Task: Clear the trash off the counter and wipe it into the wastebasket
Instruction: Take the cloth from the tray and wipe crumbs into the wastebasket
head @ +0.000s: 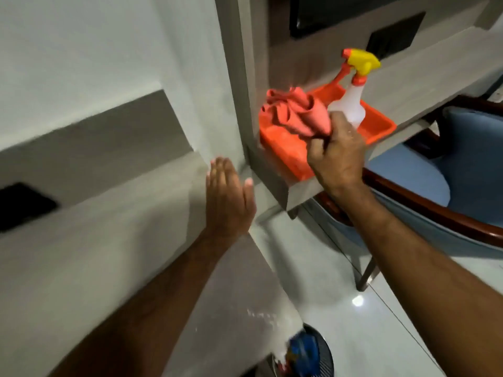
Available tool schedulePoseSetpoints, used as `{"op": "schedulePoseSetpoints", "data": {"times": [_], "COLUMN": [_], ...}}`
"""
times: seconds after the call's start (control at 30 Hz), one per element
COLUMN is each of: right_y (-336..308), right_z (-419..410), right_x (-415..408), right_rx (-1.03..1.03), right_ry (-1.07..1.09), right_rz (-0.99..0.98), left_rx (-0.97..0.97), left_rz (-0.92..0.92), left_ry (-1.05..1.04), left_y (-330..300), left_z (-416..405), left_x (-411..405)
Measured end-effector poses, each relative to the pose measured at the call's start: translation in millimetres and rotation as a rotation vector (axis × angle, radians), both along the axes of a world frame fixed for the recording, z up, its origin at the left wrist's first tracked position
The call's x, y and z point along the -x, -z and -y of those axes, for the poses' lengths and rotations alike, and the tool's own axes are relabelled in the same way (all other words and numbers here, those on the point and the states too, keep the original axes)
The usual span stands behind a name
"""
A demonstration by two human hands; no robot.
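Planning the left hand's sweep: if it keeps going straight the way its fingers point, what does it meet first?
Probably the white wall at the back of the counter; the flat left hand has nothing else ahead, though depth is unclear.

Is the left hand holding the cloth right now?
No, the left hand is open and flat above the counter, while the right hand grips the orange cloth over the orange tray.

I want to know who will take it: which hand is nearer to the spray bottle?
Right. The right hand, gripping the cloth, is just in front of the spray bottle; the left hand lies open on the counter, far left.
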State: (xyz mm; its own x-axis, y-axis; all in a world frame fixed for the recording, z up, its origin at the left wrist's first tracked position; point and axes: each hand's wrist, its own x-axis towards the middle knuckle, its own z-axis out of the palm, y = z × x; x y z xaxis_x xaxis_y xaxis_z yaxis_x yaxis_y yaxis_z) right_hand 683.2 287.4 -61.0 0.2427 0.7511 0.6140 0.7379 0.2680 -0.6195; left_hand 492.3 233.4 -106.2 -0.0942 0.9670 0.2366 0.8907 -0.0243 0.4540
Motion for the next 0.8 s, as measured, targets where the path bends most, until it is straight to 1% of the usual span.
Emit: {"op": "schedulePoseSetpoints", "data": {"times": [0.07,0.13,0.2,0.23,0.27,0.33,0.43,0.53,0.57,0.6,0.63,0.67,0.7,0.73,0.77,0.8], "right_y": [2.6,21.9,59.3,77.4,104.6,164.6,256.7,336.9,354.9,372.6,387.3,398.8,406.8,408.6,406.5,401.2], "right_z": [55.1,110.7,162.7,179.1,199.2,231.6,272.4,304.8,311.9,319.2,325.0,330.2,335.5,340.6,346.2,351.7], "right_x": [-14.5,-32.0,-53.3,-59.9,-70.4,-87.9,-104.2,-107.7,-107.4,-106.1,-104.4,-102.7,-101.7,-101.6,-102.3,-103.4], "right_rx": [-0.034,0.052,0.177,0.238,0.328,0.514,0.736,0.89,0.919,0.938,0.949,0.958,0.971,0.985,1.001,1.017], "right_ry": [-0.01,-0.052,-0.091,-0.104,-0.112,-0.12,-0.121,-0.121,-0.111,-0.101,-0.089,-0.086,-0.077,-0.067,-0.063,-0.066], "right_rz": [-0.152,-0.305,-0.444,-0.515,-0.564,-0.593,-0.569,-0.562,-0.558,-0.564,-0.581,-0.598,-0.617,-0.638,-0.664,-0.693], "left_rx": [-0.113,-0.166,-0.113,-0.071,-0.015,0.135,0.492,0.815,0.918,1.024,1.113,1.163,1.175,1.153,1.115,1.078], "left_rz": [0.181,0.323,0.401,0.413,0.409,0.375,0.33,0.238,0.268,0.364,0.531,0.735,0.95,1.117,1.204,1.239], "left_ry": [-0.006,0.013,0.097,0.134,0.136,0.074,-0.152,-0.443,-0.557,-0.681,-0.805,-0.91,-0.982,-1.013,-1.022,-1.033], "left_y": [-12.9,-7.4,14.0,27.9,52.9,114.1,213.7,321.7,351.0,379.9,403.6,422.4,437.7,450.3,459.8,465.0], "left_z": [54.2,122.6,198.6,224.6,252.6,290.2,315.6,334.6,339.0,344.3,348.7,352.3,355.2,357.2,357.4,356.5], "left_x": [-35.4,-77.7,-123.9,-136.7,-150.9,-169.2,-162.5,-141.4,-133.8,-127.3,-123.3,-121.5,-120.8,-120.1,-118.9,-117.4]}}
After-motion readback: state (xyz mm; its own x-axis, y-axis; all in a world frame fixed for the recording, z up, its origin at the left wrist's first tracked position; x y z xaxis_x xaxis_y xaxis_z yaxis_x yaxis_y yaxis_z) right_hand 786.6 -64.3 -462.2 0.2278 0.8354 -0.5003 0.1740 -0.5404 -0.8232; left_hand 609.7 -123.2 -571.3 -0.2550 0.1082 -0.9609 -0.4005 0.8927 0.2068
